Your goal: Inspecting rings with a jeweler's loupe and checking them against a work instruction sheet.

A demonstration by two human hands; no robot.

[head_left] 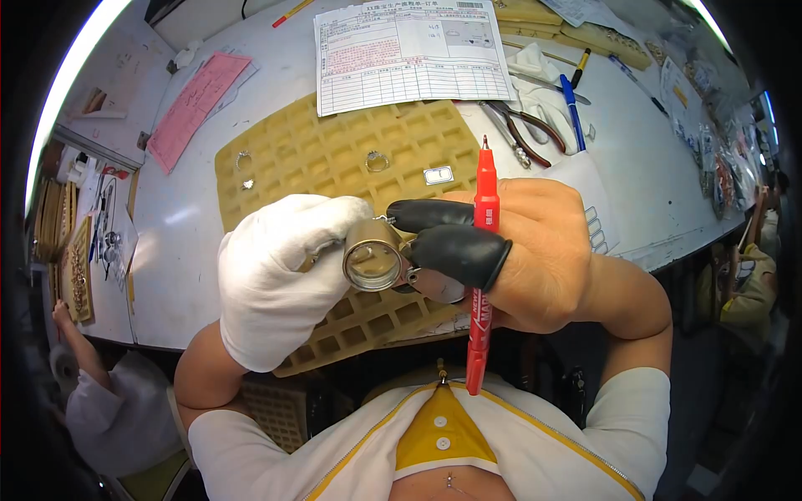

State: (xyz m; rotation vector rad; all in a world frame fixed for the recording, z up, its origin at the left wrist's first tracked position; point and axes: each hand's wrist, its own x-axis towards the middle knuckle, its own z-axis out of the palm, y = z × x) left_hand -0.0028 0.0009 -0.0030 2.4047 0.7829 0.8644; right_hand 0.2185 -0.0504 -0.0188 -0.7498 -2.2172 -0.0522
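My left hand [285, 275], in a white cotton glove, pinches a small silver-coloured piece of jewellery [384, 219] at its fingertips, just behind a jeweller's loupe [374, 265]. Most of that piece is hidden by the loupe and the fingers. My right hand [532, 250] wears black finger cots and grips the metal loupe from the right. A red marker pen [486, 213], uncapped at its upper tip, is also tucked upright between its fingers. Below both hands lies a tan tray with square pockets [301, 147]. It carries a ring [376, 161], another ring [243, 160] and a small sparkling piece [248, 185].
A printed form [413, 69] overlaps the tray's far edge. Pliers [532, 128], a blue pen [572, 113] and a white cloth [542, 94] lie at the right. A pink paper [199, 109] is at the left. Co-workers sit at both sides, one with a bent arm [84, 351].
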